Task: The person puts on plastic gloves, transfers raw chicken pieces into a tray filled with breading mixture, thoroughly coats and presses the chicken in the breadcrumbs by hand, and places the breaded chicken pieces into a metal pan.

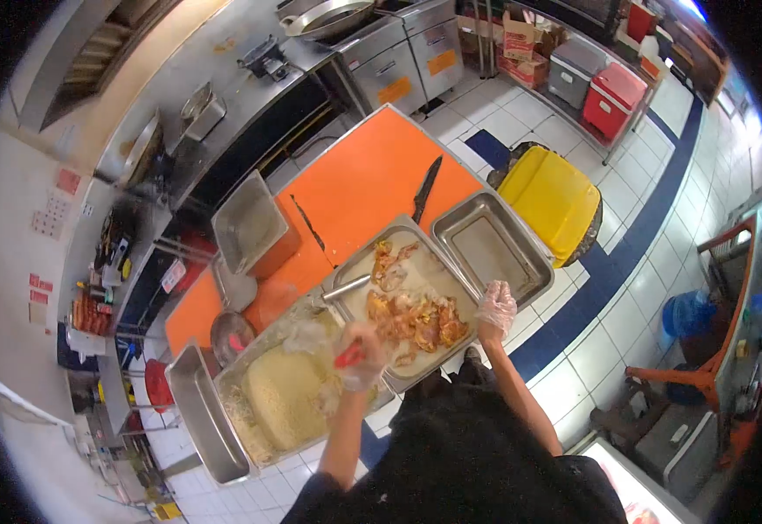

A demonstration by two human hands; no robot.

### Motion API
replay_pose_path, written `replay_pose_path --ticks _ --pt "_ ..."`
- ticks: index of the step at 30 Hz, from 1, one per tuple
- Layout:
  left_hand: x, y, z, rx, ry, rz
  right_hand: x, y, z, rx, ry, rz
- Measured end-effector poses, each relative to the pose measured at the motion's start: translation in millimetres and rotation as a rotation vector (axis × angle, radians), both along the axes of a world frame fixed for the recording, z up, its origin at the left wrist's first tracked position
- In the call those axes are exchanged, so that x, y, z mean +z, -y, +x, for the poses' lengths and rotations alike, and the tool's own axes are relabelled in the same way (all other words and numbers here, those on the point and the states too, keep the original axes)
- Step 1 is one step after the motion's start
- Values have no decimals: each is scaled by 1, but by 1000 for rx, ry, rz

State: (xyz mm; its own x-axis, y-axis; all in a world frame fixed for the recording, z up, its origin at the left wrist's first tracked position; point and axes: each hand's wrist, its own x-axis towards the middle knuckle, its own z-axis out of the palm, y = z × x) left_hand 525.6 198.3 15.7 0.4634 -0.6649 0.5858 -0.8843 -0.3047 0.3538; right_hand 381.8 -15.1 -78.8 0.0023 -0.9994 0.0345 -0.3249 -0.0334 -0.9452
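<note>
My left hand (365, 356), in a clear plastic glove and blurred, is closed around a small red object (348, 354) whose kind I cannot make out. It is over the border between a deep pan of pale yellow flour-like powder (285, 389) and a steel tray (405, 377). Marinated meat pieces (420, 323), perhaps chicken, lie in pale liquid in that tray. A metal handle (346, 288) rests across its left rim. My right hand (497, 312), also gloved, has curled fingers beside the tray's right edge; whatever they hold, if anything, is hidden.
An orange worktop (363, 175) bears a black knife (427, 188) and a deep steel pan (250, 223). A shallow steel tray (494, 244) stands right of the meat, near a yellow bin lid (551, 201). An elongated steel pan (209, 415) adjoins the powder at left.
</note>
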Motion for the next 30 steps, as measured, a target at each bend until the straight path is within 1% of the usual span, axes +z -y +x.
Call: replay_pose_path --ticks 1,2,4,6,10,12,13,14,16,17,19,20,21,22,23,24,25,26,27,29,30 --pt "-2 -3 -2 -53 -90 15 -5 -1 -1 7 5 -1" --pt "-4 -10 -1 -60 -95 25 -10 -4 -3 0 1 8" --pt "-3 -21 1 51 -242 -184 -10 -2 -2 4 44 22" --pt "-35 -25 5 119 -538 -208 -9 -2 -1 8 19 21" --pt "-84 20 25 362 -144 177 -4 -2 -2 29 16 43" --pt "-104 25 40 411 -46 261 -3 -3 -4 30 10 40" --pt "-101 22 54 319 230 220 -5 -2 -3 32 7 43" --pt "-102 19 56 363 184 270 -8 -2 -1 24 11 41" --pt "-82 19 55 450 96 380 -13 -3 2 -39 77 33" --pt "-99 -2 79 301 -384 155 -13 -2 1 -55 76 37" --pt "-29 14 42 343 -994 -186 -4 -3 -3 -6 -79 137" --pt "4 16 28 343 -998 -179 -6 -2 -4 -10 -83 142" --pt "25 17 19 228 -1033 -208 -10 -1 -5 16 -107 101" --pt "33 16 16 114 -1063 -240 -10 0 -5 45 -129 59" --pt "31 20 10 100 -937 -271 -10 0 -4 50 -130 61" --pt "25 20 8 105 -938 -271 -8 -1 -4 49 -62 106" --pt "16 21 6 85 -955 -284 -6 -1 -4 48 5 150" --pt "9 22 4 65 -972 -298 -7 -2 -4 50 3 151" --pt "15 25 -4 66 -975 -298 -9 -2 -4 47 -2 135" --pt "36 34 -17 63 -1097 -345 -12 -1 -4 42 -12 118" --pt "31 36 -15 68 -1101 -348 -13 -1 -4 31 -10 101"
